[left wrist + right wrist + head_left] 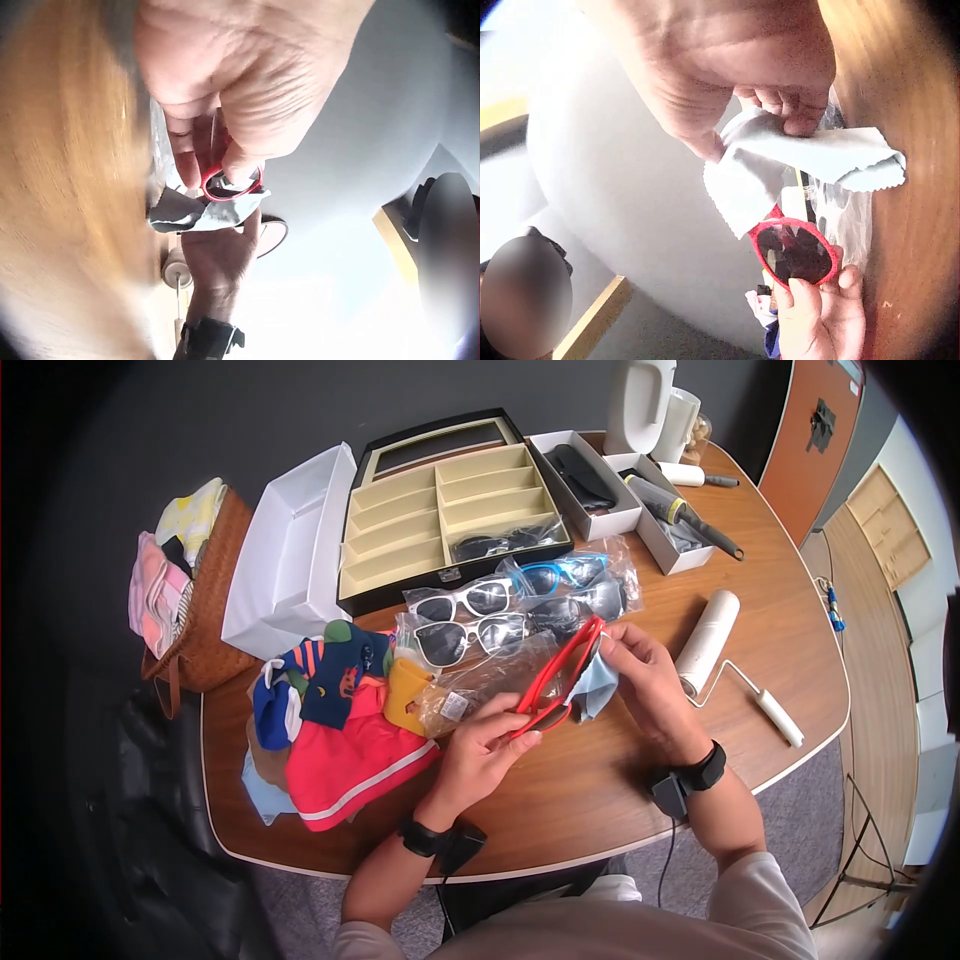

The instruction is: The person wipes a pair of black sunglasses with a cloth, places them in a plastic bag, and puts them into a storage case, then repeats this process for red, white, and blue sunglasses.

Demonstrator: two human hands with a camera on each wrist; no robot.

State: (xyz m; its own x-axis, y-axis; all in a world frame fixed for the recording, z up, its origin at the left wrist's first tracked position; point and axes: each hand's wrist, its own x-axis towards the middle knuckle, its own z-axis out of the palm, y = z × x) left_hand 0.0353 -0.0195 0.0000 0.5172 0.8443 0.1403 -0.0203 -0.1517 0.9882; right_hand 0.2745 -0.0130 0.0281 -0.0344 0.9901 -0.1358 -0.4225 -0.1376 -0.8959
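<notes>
Red-framed sunglasses (pixel 545 690) with dark lenses are held up over the near part of the table. My left hand (pixel 487 755) grips them at one lens, thumb on one face and fingers on the other. A light blue-grey cleaning cloth (pixel 802 154) with zigzag edges is pinched in my right hand (pixel 645 680), folded over the far end of the glasses. The cloth hides that lens in the right wrist view, while the near dark lens (pixel 795 251) shows bare. In the left wrist view the cloth (pixel 202 210) hangs just past the red rim.
Bagged sunglasses (pixel 470 625) lie ahead, before a compartmented display case (pixel 440 510). Socks and red clothing (pixel 350 760) are heaped at left, beside a white box (pixel 290 550) and a wicker basket (pixel 215 580). A lint roller (pixel 710 640) lies right; narrow boxes (pixel 590 480) stand behind.
</notes>
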